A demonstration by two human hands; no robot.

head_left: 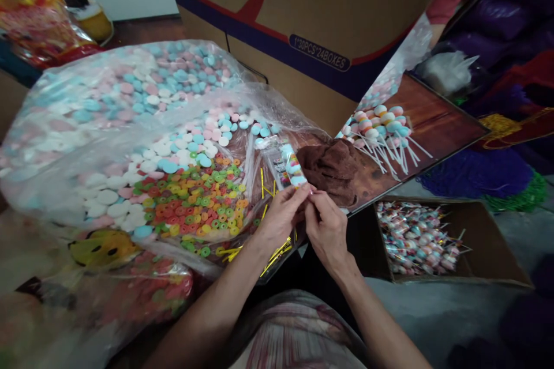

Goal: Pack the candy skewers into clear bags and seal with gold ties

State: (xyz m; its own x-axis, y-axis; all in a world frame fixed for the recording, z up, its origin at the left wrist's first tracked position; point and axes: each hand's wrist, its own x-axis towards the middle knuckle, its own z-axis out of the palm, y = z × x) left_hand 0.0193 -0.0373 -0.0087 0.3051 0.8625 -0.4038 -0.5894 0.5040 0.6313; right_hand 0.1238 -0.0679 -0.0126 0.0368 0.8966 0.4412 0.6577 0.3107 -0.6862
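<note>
My left hand (pixel 280 214) and my right hand (pixel 325 225) meet at the middle of the view, both pinched on the lower end of a candy stick in a clear wrapper (pixel 286 164). The wrapper stands up and leans left, with blue, pink and white rounds inside it. Thin gold twist ties (pixel 272 253) lie scattered under my left wrist. A crumpled brown cloth (pixel 333 167) lies just right of the wrapped stick.
Big clear bags hold pastel round candies (pixel 142 109) and coloured ring candies (pixel 194 196) at left. Unwrapped candy sticks (pixel 383 127) lie on a brown board. An open carton (pixel 485 242) at right holds wrapped sticks (pixel 415 236). A large cardboard box (pixel 311 17) stands behind.
</note>
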